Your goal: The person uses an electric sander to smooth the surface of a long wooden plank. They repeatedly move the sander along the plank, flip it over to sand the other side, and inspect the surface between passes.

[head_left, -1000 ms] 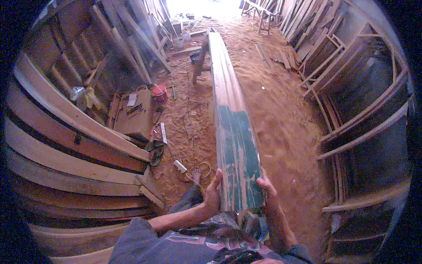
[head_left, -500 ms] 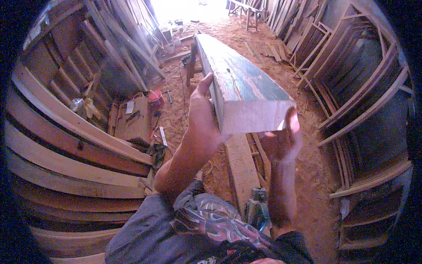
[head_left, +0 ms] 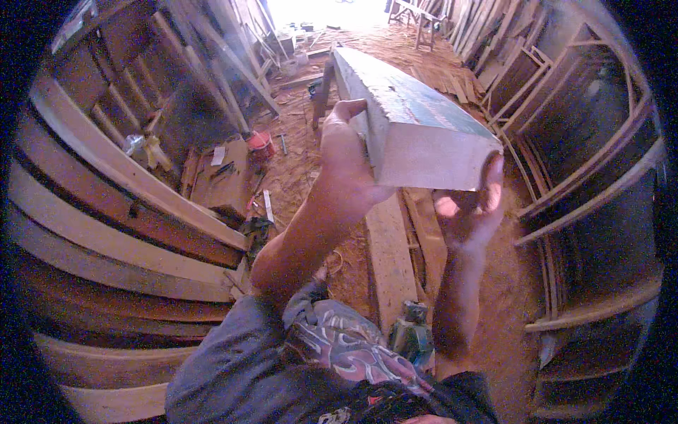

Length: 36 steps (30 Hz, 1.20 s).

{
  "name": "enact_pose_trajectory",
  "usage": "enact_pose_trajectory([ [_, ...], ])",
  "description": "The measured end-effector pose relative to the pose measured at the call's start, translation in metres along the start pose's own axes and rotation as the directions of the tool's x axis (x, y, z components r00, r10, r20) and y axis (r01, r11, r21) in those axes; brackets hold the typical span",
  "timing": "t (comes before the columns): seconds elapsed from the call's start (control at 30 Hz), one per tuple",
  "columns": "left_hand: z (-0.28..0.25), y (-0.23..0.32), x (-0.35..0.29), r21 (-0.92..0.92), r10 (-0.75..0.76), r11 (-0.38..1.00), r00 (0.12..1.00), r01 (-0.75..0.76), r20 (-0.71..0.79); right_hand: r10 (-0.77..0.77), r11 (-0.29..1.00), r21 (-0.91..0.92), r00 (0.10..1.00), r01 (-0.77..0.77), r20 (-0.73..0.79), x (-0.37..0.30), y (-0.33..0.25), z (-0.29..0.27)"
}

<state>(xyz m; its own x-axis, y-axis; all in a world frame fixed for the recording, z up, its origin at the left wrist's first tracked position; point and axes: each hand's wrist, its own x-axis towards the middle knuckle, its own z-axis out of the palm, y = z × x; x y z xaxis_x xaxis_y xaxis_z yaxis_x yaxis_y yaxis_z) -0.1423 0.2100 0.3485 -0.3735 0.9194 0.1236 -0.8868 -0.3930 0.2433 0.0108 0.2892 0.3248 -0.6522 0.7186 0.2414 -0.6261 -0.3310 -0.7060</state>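
Note:
A long, thick wooden beam [head_left: 424, 152] stretches away from me, its sawn end face toward me and its far end near a wooden support. Bluish-green patches mark its top. My left hand [head_left: 346, 152] grips its left side, thumb up along the edge, the other fingers hidden beneath. At the near right corner my right hand [head_left: 477, 187] holds the beam from below, with fingers bent up against its right side. Under the beam lies a pale plank [head_left: 390, 247]. A dusty greenish power tool [head_left: 412, 336] sits at the plank's near end, by my right forearm.
Stacked boards [head_left: 120, 261] curve along the left. A red bucket [head_left: 260, 143], a hammer [head_left: 284, 143] and a brown box [head_left: 220, 185] sit on the sawdust-covered floor [head_left: 300, 173]. Wooden frames [head_left: 590, 191] lean along the right wall. A sawhorse [head_left: 418, 18] stands near the bright opening.
The beam's near end has moved up and to the right in the picture, with both hands still on it. The surroundings have shifted slightly as well.

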Motion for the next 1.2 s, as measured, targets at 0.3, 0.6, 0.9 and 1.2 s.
enact_pose_trajectory([
  [0.3,0.026,-0.01,-0.011,0.083,0.093,0.994,0.972,-0.076,-0.218,-0.157,0.98,-0.143,0.98,0.139,-0.126,0.003,0.009,-0.011],
  [0.6,-0.003,0.007,-0.001,-0.144,-0.051,0.985,0.96,0.094,0.275,-0.36,0.872,-0.348,0.933,0.344,0.021,0.016,0.027,-0.032],
  [0.9,-0.111,-0.042,-0.03,0.176,-0.29,0.922,0.915,0.346,-0.28,0.113,0.919,-0.373,0.991,-0.131,-0.069,-0.091,0.085,-0.196],
  [1.2,-0.337,-0.146,-0.058,0.057,-0.195,0.95,0.726,0.306,-0.659,0.024,-0.137,-0.83,0.836,-0.54,-0.548,-0.301,0.087,-0.283],
])
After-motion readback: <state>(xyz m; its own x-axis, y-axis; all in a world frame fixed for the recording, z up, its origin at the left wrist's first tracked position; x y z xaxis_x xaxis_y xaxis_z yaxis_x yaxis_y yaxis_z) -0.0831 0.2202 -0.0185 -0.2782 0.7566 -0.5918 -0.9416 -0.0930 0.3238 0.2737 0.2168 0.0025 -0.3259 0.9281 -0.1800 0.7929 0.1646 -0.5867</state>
